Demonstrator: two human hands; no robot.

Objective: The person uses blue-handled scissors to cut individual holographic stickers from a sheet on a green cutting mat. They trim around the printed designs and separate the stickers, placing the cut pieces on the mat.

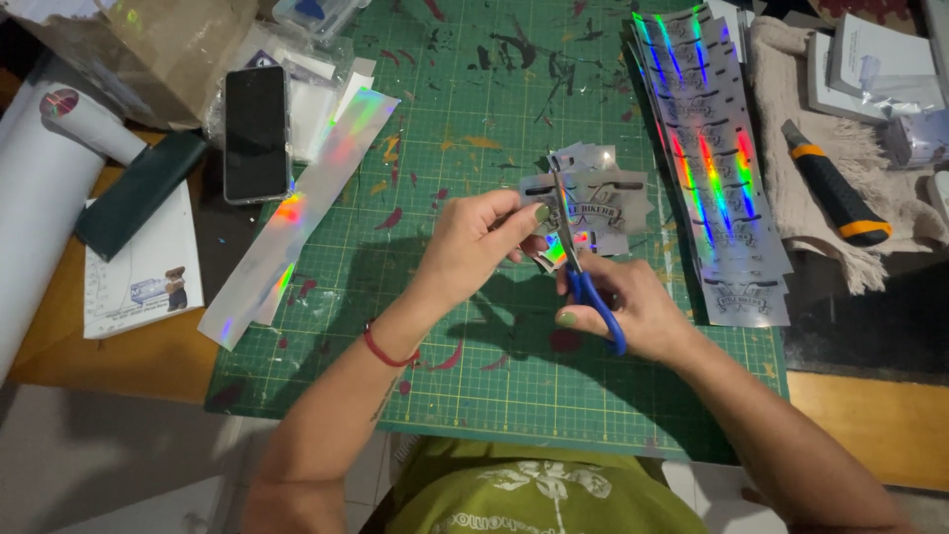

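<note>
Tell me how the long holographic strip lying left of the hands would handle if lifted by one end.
The long holographic strip looks thin and sheet-like, so it would probably droop and feel light. Its glossy rainbow face suggests it may slide easily on the green cutting mat. It lies flat, so rolling seems unlikely.

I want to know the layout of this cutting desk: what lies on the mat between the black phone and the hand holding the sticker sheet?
In the head view, a long holographic strip lies diagonally on the green cutting mat between the phone and the left hand.
</note>
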